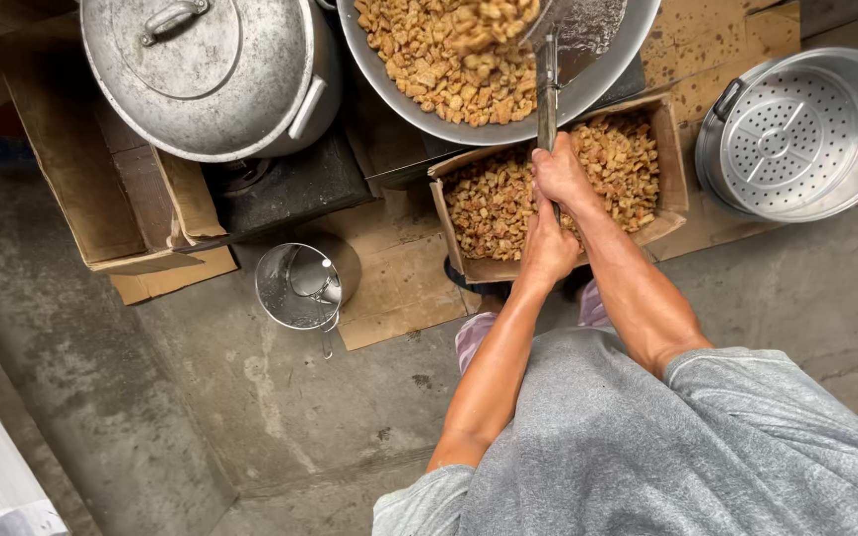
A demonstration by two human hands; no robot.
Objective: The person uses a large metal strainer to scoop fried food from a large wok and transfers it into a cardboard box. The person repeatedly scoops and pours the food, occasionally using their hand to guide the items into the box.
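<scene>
A wide metal pan [429,109] sits at the top, heaped with golden-brown fried chunks [449,50]. A long-handled metal scoop [548,89] reaches into it, its broad grey blade resting on the pile and its handle running straight down toward the person. Both hands are closed around that handle: the right hand [560,174] higher, the left hand [548,248] just below, touching it. Under the hands lies a cardboard box [669,139] filled with the same chunks. To the left stands a large lidded aluminium pot [206,74] beside an open carton [62,149]; a perforated steamer pot [801,134] stands right. A small metal mug [300,286] rests on the concrete floor [201,417].
</scene>
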